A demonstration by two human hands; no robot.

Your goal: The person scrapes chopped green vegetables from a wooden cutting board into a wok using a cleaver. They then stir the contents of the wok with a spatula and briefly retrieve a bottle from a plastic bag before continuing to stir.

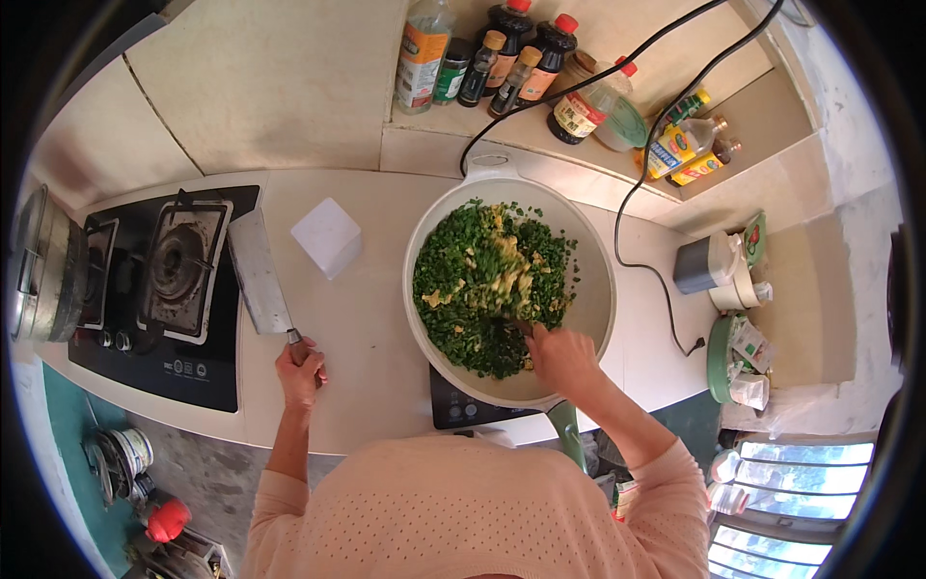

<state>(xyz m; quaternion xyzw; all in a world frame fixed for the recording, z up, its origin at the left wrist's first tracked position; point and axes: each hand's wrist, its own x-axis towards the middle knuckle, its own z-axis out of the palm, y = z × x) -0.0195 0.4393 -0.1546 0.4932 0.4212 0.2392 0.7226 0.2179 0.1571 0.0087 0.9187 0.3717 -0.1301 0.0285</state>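
My left hand [300, 373] grips the wooden handle of a cleaver [259, 275], its broad blade pointing away from me over the worktop beside the gas hob. Over the pan, my right hand [563, 358] is closed around a dark utensil [522, 327] whose far end is blurred and partly buried in food. Chopped green leaves, probably chives, mixed with yellow scrambled egg [499, 268] fill most of the white wok-like pan [595, 318]. The pan's green handle [568, 434] points towards me. Beneath it, the front of a black induction cooker [452, 409] shows.
A white block-shaped container [327, 235] stands between hob [173, 289] and pan. Sauce bottles [506, 58] line the back ledge. A black cable [621, 224] hangs down to a plug at right, near a green basin [721, 358] of packets. A steamer pot [47, 275] sits far left.
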